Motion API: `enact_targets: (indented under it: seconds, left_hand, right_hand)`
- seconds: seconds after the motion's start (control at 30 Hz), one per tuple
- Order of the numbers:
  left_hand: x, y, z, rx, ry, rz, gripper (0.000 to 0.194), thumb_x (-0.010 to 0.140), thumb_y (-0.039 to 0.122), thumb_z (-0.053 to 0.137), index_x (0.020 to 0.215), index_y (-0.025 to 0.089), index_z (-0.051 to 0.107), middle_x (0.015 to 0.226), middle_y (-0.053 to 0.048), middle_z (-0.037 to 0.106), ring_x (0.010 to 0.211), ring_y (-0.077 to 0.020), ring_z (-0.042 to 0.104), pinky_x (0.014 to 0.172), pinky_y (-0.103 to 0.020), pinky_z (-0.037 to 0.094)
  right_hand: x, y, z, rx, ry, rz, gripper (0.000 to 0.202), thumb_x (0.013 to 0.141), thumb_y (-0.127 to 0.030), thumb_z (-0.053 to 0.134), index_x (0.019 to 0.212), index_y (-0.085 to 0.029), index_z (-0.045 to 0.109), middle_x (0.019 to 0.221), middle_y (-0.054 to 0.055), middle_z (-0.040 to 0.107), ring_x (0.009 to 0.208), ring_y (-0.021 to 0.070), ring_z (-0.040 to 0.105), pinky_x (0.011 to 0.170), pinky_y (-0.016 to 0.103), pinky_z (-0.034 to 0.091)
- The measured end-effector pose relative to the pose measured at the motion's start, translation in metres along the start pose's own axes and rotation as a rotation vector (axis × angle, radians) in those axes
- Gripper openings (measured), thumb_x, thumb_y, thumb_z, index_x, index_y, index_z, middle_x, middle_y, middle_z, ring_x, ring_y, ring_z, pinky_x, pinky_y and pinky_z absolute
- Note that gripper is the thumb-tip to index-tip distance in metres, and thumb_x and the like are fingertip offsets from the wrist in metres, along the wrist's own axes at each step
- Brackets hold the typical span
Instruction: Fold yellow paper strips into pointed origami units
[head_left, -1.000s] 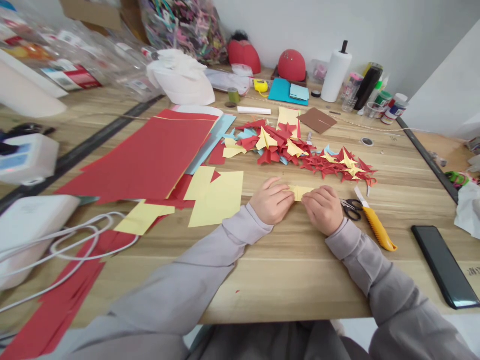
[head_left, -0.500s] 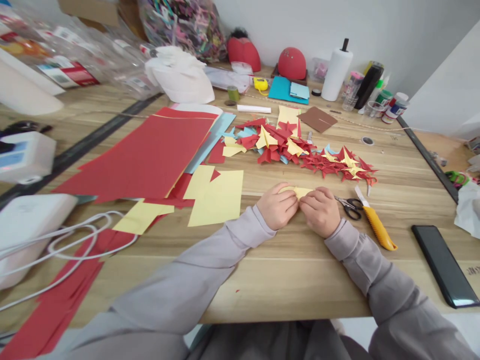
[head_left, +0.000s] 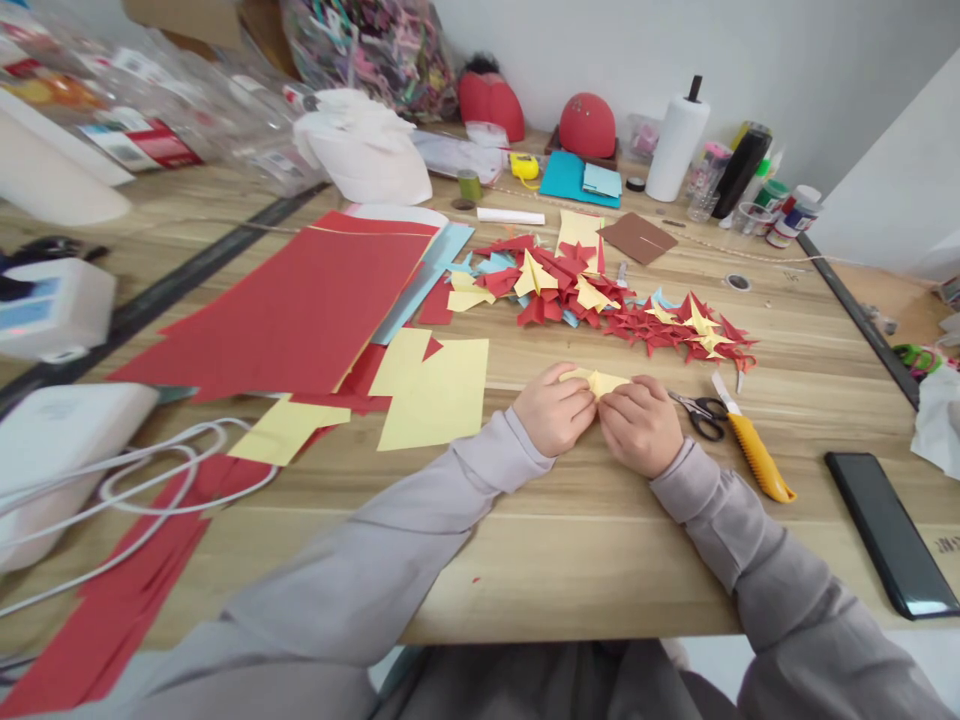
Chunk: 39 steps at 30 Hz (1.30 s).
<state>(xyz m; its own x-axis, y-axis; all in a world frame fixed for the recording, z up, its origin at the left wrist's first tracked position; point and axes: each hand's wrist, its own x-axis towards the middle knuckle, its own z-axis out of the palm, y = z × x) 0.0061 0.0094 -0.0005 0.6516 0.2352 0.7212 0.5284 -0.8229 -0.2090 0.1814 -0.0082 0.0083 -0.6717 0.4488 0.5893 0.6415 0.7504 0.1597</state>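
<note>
A small folded piece of yellow paper (head_left: 598, 382) is pinched between both hands above the wooden table. My left hand (head_left: 556, 412) grips its left side, and my right hand (head_left: 642, 425) closes on the right side; the fingertips nearly meet and hide its lower part. Beyond the hands lies a pile of folded red, yellow and pale blue paper pieces (head_left: 559, 285). Yellow paper squares (head_left: 442, 395) rest left of my left hand. To the right of my right hand are black-handled scissors (head_left: 703, 414) and a yellow utility knife (head_left: 757, 455).
Large red sheets (head_left: 300, 305) lie at the left, with red strips (head_left: 127, 600) and a white cable (head_left: 180, 490) nearer me. A black phone (head_left: 889, 530) sits at the right edge. At the back stand a white bottle (head_left: 677, 145), small jars and a tape measure (head_left: 524, 166).
The hands have barely moved. A little more of the yellow paper shows between them, with a raised fold at its middle. The whole view has shifted slightly.
</note>
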Motion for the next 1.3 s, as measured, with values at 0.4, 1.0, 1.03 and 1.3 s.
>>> enact_targets:
  seconds: [0.4,1.0,1.03,1.3]
  left_hand:
    - [-0.008,-0.019,-0.005,0.021,0.066,-0.043,0.015,0.081,0.009,0.046,0.079,0.015,0.059,0.074,-0.003,0.068,0.078,-0.0144,0.059,0.084,-0.038,0.044]
    - [-0.005,-0.008,-0.002,-0.034,-0.035,-0.025,0.02,0.085,0.013,0.044,0.08,0.018,0.063,0.08,-0.003,0.07,0.081,-0.0141,0.062,0.085,-0.037,0.045]
    - [-0.004,-0.007,-0.002,-0.03,-0.036,-0.02,0.02,0.085,0.013,0.044,0.079,0.018,0.063,0.079,-0.003,0.07,0.081,-0.014,0.062,0.085,-0.037,0.046]
    - [0.001,-0.005,-0.003,-0.038,0.032,0.027,0.017,0.083,0.012,0.047,0.076,0.016,0.062,0.078,-0.003,0.069,0.078,-0.0143,0.061,0.084,-0.035,0.046]
  right_hand:
    - [-0.012,0.019,0.001,0.027,0.033,0.112,0.013,0.08,-0.015,0.051,0.077,-0.017,0.063,0.079,0.004,0.069,0.077,0.0158,0.056,0.083,0.036,0.035]
    - [-0.005,0.007,0.002,0.061,0.003,0.057,0.016,0.084,-0.013,0.048,0.082,-0.019,0.063,0.083,0.003,0.069,0.08,0.0142,0.057,0.087,0.034,0.035]
    - [-0.005,0.007,0.003,0.062,0.0,0.047,0.018,0.084,-0.012,0.047,0.083,-0.02,0.063,0.083,0.003,0.068,0.08,0.0141,0.057,0.087,0.034,0.035]
    - [-0.006,0.006,0.003,0.054,0.004,0.033,0.019,0.084,-0.011,0.046,0.082,-0.019,0.063,0.081,0.003,0.068,0.08,0.014,0.055,0.088,0.033,0.035]
